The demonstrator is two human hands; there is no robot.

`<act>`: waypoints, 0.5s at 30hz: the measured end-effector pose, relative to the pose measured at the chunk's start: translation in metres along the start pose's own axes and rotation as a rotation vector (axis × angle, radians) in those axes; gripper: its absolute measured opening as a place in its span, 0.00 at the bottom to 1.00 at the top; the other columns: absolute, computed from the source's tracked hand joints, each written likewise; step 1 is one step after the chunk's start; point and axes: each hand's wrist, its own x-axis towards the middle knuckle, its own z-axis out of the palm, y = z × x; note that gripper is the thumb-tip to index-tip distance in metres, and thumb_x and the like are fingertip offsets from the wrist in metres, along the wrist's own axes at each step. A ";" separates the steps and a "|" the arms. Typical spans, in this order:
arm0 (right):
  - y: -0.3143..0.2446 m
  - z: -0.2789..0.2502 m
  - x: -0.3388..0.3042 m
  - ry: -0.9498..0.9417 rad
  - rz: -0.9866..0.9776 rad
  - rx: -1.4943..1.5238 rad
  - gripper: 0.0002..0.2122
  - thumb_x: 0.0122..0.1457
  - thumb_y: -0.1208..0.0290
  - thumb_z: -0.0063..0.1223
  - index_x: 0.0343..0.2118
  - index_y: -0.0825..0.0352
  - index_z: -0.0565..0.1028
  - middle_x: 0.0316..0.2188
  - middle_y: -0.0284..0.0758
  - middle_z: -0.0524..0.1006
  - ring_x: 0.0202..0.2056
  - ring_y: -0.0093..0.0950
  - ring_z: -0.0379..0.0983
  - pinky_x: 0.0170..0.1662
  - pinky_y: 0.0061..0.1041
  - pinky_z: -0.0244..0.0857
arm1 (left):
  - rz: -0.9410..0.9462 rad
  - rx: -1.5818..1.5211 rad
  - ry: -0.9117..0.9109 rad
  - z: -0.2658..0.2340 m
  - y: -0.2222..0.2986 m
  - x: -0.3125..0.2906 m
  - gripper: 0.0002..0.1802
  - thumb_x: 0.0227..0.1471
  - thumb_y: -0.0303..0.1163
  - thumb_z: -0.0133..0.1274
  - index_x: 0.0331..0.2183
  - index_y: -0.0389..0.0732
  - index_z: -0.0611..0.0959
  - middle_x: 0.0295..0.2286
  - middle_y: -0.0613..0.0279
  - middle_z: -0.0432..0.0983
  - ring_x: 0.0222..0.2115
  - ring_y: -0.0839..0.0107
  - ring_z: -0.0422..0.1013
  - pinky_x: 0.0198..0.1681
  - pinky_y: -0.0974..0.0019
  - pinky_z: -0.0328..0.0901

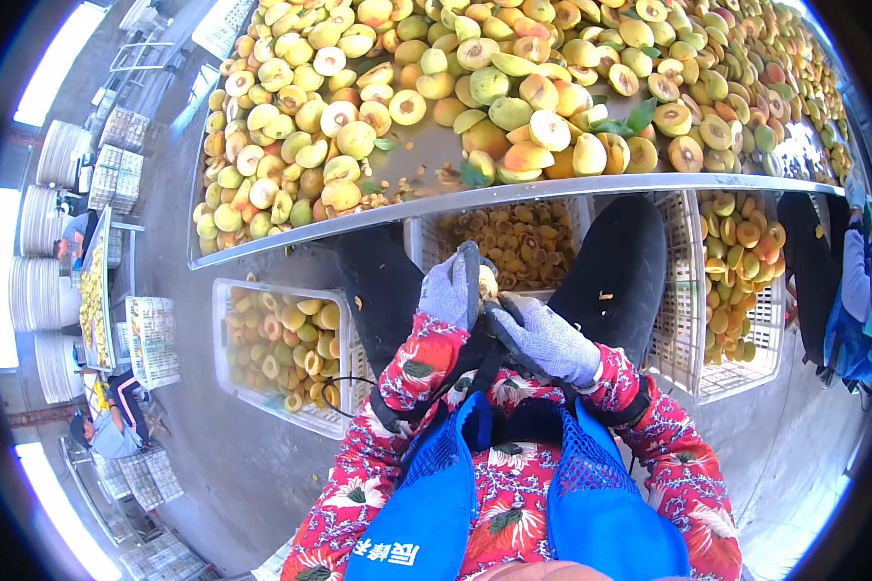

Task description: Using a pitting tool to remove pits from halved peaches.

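In front of my body, my left hand (450, 290), in a grey glove with a dark palm, is closed around a pale yellow piece of peach (488, 282). My right hand (550, 341), gloved the same way, is curled up against the fruit's near side. Its fingers are folded, and whatever they grip is hidden. Directly beyond my hands, between my knees, stands a crate (577, 221) with peach pieces in it. Above that, a metal-edged table (475, 197) carries a big heap of halved yellow peaches (358, 138), some with the pit cavity showing, and a few green leaves.
A white crate of peach halves (225, 339) stands on the floor at my left, another white crate (683, 281) at my right. A person in blue (855, 281) is at the far right. At far left are another person (116, 436), stacked crates (116, 174) and round white stacks (39, 281).
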 end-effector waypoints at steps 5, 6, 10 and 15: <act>-0.010 -0.015 -0.001 -0.327 0.620 1.194 0.17 0.63 0.52 0.41 0.30 0.62 0.69 0.13 0.25 0.63 0.11 0.15 0.56 0.13 0.16 0.49 | 0.090 -0.158 0.116 0.012 0.013 -0.013 0.20 0.61 0.42 0.42 0.31 0.37 0.79 0.24 0.57 0.78 0.27 0.68 0.75 0.33 0.66 0.68; -0.005 -0.015 -0.001 -0.369 0.610 1.405 0.16 0.63 0.52 0.42 0.31 0.62 0.68 0.12 0.25 0.62 0.10 0.15 0.55 0.13 0.15 0.49 | 0.089 -0.156 0.119 0.011 0.009 -0.009 0.20 0.61 0.42 0.42 0.31 0.37 0.79 0.24 0.57 0.78 0.27 0.68 0.75 0.33 0.66 0.68; 0.010 -0.012 0.002 -0.570 0.616 1.951 0.16 0.64 0.54 0.39 0.33 0.65 0.68 0.12 0.26 0.63 0.08 0.16 0.55 0.10 0.14 0.50 | 0.112 -0.492 -0.167 0.005 0.002 0.001 0.21 0.60 0.45 0.43 0.31 0.36 0.79 0.29 0.62 0.77 0.31 0.74 0.72 0.36 0.68 0.68; 0.026 0.008 0.004 -0.656 0.442 2.216 0.18 0.65 0.54 0.36 0.34 0.67 0.67 0.12 0.26 0.64 0.06 0.15 0.55 0.07 0.14 0.51 | -0.069 -0.706 -0.041 0.016 -0.004 0.004 0.31 0.60 0.56 0.38 0.32 0.35 0.78 0.23 0.61 0.76 0.25 0.71 0.73 0.32 0.67 0.68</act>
